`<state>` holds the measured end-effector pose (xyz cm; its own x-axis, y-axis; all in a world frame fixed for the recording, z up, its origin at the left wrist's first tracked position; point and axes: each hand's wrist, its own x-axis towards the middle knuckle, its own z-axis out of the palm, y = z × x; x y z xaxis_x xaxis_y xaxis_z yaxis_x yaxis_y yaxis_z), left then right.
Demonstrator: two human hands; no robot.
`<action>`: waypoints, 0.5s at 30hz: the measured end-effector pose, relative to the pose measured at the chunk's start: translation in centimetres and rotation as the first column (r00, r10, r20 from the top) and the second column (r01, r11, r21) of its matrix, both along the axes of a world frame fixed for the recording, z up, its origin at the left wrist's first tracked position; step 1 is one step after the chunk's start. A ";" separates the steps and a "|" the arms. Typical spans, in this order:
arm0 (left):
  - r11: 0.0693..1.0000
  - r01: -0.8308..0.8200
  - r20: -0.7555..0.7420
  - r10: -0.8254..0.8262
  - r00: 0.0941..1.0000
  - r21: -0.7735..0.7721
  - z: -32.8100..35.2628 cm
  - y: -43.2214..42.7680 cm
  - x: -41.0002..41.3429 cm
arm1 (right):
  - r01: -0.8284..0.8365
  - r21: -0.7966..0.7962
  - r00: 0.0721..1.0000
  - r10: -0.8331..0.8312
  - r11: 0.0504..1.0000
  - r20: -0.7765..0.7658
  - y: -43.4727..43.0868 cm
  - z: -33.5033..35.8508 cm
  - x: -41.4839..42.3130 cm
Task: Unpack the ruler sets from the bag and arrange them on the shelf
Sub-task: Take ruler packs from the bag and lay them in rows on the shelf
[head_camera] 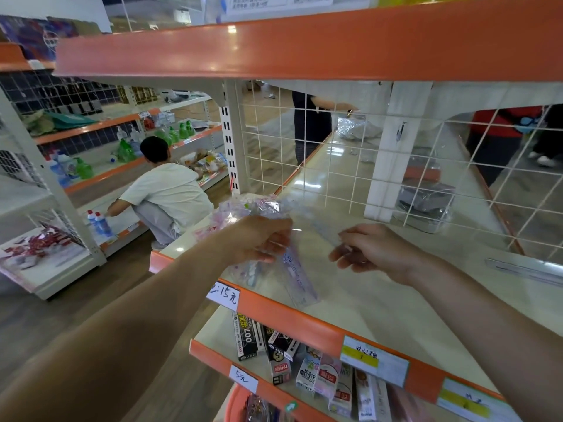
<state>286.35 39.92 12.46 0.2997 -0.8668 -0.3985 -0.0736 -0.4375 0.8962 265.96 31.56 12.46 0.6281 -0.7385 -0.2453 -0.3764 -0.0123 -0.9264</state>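
Over the shelf [380, 303] the bag [243, 208] is gripped by the left hand [259, 239], likely so the protruding ruler set [298, 280] can be freed; what the curled right hand [374, 251] holds cannot be told.

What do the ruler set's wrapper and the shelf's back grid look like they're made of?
Ruler set: likely clear glossy plastic film; it glints and the shelf shows through. Back grid: looks like white-coated metal wire, thin straight crossing rods.
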 end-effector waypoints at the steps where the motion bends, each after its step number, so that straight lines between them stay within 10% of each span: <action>1: 1.000 0.020 -0.083 -0.022 0.996 -0.022 0.2 -0.2 -0.2 | -0.044 0.007 0.999 0.044 0.999 0.014 0.6 0.1 0.8; 6: 0.983 -0.110 -0.277 0.066 0.959 -0.146 0.7 -0.3 0.1 | -0.190 -0.109 0.981 0.184 0.976 -0.063 2.6 -0.2 4.7; 10: 0.964 -0.253 -0.270 0.223 0.937 -0.084 0.5 0.9 2.6 | -0.317 -0.505 0.874 0.040 0.803 -0.485 2.3 -1.9 6.1; 15: 0.956 -0.293 -0.217 0.284 0.934 -0.009 -0.5 2.0 3.4 | -0.415 -0.488 0.780 0.025 0.768 -0.625 2.8 -3.1 7.2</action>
<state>289.75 41.95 11.96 0.4521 -0.7724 -0.4460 0.2432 -0.3743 0.8948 273.20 34.32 9.33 0.6820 -0.7085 -0.1813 -0.7217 -0.6120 -0.3234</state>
